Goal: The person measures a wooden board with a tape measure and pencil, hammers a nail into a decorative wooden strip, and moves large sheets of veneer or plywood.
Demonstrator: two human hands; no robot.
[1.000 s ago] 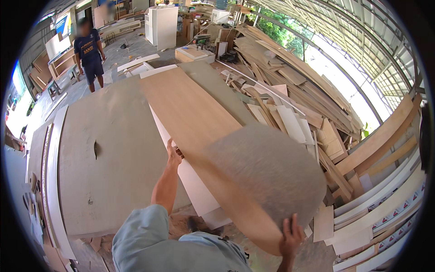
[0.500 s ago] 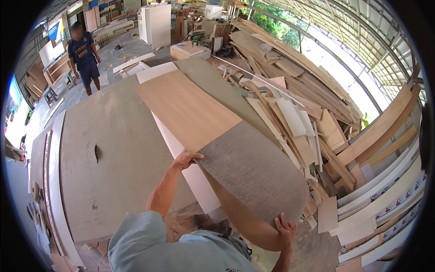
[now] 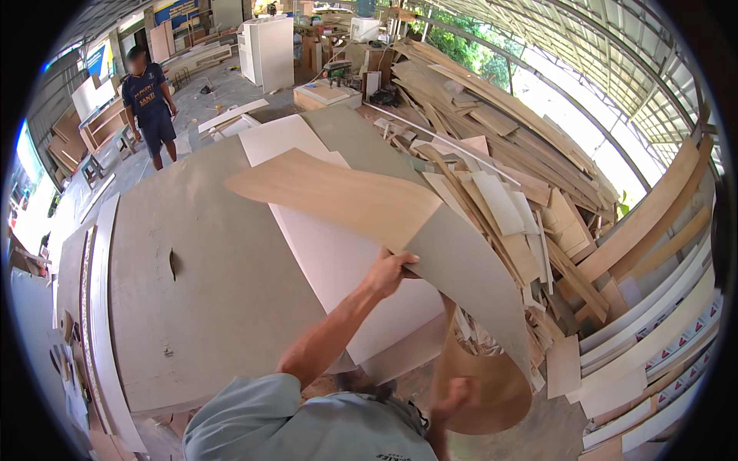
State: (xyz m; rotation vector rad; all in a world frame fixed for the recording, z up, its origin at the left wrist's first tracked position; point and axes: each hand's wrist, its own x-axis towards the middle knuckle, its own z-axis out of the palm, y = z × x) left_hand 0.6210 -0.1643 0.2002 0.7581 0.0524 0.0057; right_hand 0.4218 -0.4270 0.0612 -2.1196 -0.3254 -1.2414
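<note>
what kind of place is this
Probably a woodworking or furniture workshop under a metal roof: a big heap of boards and offcuts, a white cabinet-like box, and a wood-grain sheet held in the left hand.

Surface (image 3: 207,307): one, broad, grey, with dark slit (image 3: 172,264) left of centre and dark marks (image 3: 168,353) toward the near edge. Directly on it: pale sheets (image 3: 323,238), overlapping, laid lengthwise right of middle.
Floor (image 3: 192,115): grey; bearing white cabinet (image 3: 273,55), upright; low box (image 3: 327,96); stools (image 3: 91,169), at left.
</note>
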